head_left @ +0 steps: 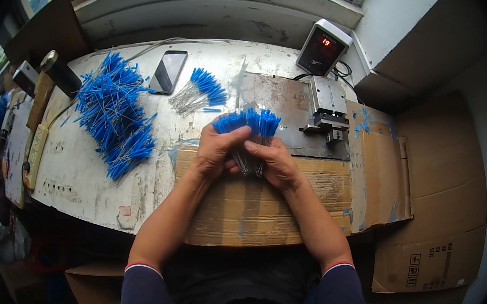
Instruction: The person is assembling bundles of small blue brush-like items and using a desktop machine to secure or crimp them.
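Observation:
Both my hands are raised over the near side of the workbench, holding a fanned bunch of thin metal wires with blue ends [264,124]. The blue ends point up and away from me, and the bare wires run down between my palms. My left hand [217,146] is closed round the left part of the bunch, thumb across it. My right hand [278,163] grips the right part, its thumb close to the left one. Beyond them, a smaller fanned bundle [199,93] of the same wires lies on the bench. A large tangled heap [111,108] of them lies at the left.
A phone [169,72] lies behind the heap, near a dark cylinder [61,72]. At the back right stand a red digital display [324,46] and a metal fixture [328,104] on a steel plate [272,104]. Cardboard [231,210] covers the front edge. A power strip [34,157] runs along the left.

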`<state>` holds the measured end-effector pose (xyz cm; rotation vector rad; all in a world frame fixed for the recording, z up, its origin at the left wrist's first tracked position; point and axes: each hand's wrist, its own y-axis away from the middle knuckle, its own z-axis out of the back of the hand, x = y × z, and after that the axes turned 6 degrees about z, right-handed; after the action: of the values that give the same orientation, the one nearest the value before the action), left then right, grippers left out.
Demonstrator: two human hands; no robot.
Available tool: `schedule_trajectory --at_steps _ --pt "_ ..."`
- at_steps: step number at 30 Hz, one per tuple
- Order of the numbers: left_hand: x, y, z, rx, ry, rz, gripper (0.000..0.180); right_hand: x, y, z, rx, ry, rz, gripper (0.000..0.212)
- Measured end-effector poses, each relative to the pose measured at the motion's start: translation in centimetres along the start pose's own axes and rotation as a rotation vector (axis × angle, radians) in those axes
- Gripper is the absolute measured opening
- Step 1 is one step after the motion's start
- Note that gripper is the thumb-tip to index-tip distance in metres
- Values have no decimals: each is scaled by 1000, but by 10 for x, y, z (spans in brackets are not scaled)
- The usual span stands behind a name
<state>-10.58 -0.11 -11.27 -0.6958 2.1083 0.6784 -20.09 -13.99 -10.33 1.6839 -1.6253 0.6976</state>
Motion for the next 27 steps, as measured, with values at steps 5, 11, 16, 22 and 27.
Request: schedule_trajectory --at_steps 5,11,16,22,27 --pt "-2 0 0 30 107 28 32 0 0 -4 -24 -101 51 31" --pt "-5 2 -5 31 80 8 32 -3 0 1 -66 -50 65 30" --pt "2 -2 0 19 46 20 29 0 2 4 -12 -6 3 30" --pt "1 -5 -4 -20 60 4 33 -18 -4 10 -220 26 204 29" --pt "-1 -5 1 2 25 1 44 -13 -1 -2 -210 53 165 27"
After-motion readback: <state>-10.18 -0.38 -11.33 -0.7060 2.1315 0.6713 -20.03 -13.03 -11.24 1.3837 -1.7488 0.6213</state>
